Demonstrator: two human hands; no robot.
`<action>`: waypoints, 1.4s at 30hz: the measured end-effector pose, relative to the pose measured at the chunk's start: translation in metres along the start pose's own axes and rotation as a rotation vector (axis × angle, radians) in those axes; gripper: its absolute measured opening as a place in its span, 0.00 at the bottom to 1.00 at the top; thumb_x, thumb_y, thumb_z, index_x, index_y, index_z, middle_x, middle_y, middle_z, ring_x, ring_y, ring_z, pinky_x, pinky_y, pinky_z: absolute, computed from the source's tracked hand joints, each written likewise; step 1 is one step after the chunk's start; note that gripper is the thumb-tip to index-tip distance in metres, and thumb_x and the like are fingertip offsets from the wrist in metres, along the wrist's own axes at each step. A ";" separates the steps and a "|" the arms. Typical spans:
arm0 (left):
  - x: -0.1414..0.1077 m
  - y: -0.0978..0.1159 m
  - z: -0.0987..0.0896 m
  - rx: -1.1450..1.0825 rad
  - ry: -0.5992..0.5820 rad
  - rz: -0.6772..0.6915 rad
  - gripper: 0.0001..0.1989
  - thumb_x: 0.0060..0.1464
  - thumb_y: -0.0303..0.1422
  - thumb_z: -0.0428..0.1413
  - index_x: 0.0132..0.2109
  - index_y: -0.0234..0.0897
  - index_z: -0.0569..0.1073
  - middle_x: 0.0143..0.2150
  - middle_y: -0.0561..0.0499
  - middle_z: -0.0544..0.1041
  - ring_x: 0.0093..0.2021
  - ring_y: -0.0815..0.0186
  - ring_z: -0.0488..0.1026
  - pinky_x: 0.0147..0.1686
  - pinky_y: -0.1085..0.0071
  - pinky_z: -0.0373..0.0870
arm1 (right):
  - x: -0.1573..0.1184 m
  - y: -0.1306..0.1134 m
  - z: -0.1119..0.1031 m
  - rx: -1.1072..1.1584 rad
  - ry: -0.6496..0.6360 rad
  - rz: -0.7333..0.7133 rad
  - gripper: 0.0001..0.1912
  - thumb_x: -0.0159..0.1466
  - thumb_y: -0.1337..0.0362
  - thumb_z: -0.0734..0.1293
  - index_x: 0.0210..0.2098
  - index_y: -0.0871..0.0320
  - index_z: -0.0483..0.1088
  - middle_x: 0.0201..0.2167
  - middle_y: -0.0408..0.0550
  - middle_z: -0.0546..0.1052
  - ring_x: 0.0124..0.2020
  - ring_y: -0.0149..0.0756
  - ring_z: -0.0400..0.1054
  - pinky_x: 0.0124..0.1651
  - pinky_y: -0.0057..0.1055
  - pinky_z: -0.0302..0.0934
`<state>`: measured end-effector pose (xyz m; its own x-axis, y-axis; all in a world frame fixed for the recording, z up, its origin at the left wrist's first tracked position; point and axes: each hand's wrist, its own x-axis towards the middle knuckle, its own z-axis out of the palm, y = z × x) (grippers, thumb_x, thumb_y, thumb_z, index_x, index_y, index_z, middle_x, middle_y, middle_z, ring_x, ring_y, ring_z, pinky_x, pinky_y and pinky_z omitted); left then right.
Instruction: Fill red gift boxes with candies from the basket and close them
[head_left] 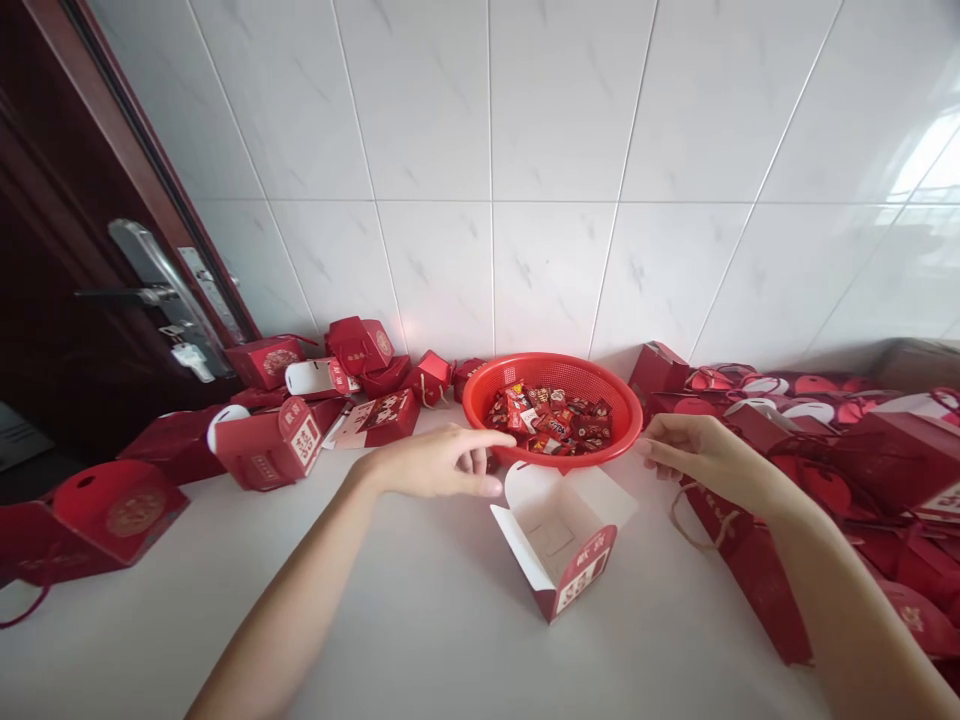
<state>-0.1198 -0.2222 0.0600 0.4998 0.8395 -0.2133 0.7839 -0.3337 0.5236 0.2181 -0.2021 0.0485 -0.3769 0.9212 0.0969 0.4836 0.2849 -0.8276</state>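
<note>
An opened gift box (pixel 551 545), white inside and red outside with gold and white print, stands on the white table in front of me with its flaps spread. Behind it is a red plastic basket (pixel 480 400) with red-wrapped candies (pixel 551 420) in it. My left hand (pixel 439 462) is at the basket's near left, index finger and thumb stretched apart, the other fingers curled, nothing visible between them. At the basket's right edge, my right hand (pixel 694 458) has its thumb and fingertips drawn together; whatever may be between them is hidden.
Red gift boxes (pixel 266 445) sit at the left and along the wall. A large heap of flattened and folded red boxes (pixel 832 500) covers the right side. A long red box (pixel 757 580) with a twine handle lies under my right forearm. A dark door (pixel 90 200) stands at left.
</note>
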 end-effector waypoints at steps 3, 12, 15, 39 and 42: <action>0.004 -0.030 -0.014 -0.078 0.250 0.026 0.26 0.58 0.45 0.57 0.61 0.42 0.72 0.47 0.49 0.81 0.48 0.61 0.77 0.51 0.65 0.72 | 0.001 0.001 0.000 0.030 0.093 -0.060 0.31 0.54 0.33 0.69 0.26 0.57 0.70 0.23 0.47 0.74 0.25 0.33 0.67 0.29 0.30 0.66; 0.034 -0.091 -0.044 -0.152 0.640 -0.087 0.16 0.60 0.39 0.54 0.51 0.37 0.76 0.54 0.43 0.80 0.52 0.58 0.77 0.55 0.60 0.73 | 0.008 -0.012 0.024 0.036 0.289 -0.173 0.27 0.58 0.37 0.67 0.26 0.56 0.70 0.23 0.48 0.74 0.27 0.37 0.68 0.31 0.32 0.65; 0.070 -0.072 -0.049 -0.043 0.521 -0.001 0.16 0.60 0.37 0.53 0.52 0.37 0.77 0.56 0.45 0.79 0.55 0.58 0.76 0.57 0.62 0.71 | 0.030 -0.008 0.035 0.019 0.298 -0.198 0.26 0.59 0.39 0.66 0.26 0.57 0.69 0.24 0.49 0.75 0.27 0.37 0.69 0.31 0.31 0.63; 0.183 -0.062 -0.033 0.070 -0.176 -0.223 0.50 0.40 0.52 0.67 0.69 0.47 0.62 0.73 0.45 0.59 0.70 0.50 0.59 0.61 0.63 0.65 | 0.122 0.053 0.064 -0.162 0.052 0.090 0.17 0.60 0.56 0.69 0.45 0.59 0.74 0.36 0.51 0.80 0.37 0.43 0.75 0.37 0.34 0.66; 0.199 -0.056 -0.044 -0.002 -0.161 -0.252 0.48 0.47 0.53 0.63 0.71 0.43 0.59 0.62 0.40 0.75 0.57 0.53 0.75 0.48 0.65 0.75 | 0.124 0.055 0.064 -0.104 0.087 0.153 0.18 0.60 0.57 0.70 0.47 0.59 0.74 0.41 0.52 0.80 0.41 0.44 0.76 0.42 0.34 0.67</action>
<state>-0.0805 -0.0177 0.0251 0.3419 0.8167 -0.4649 0.8899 -0.1223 0.4395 0.1473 -0.0893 -0.0201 -0.2247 0.9741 0.0256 0.6111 0.1614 -0.7749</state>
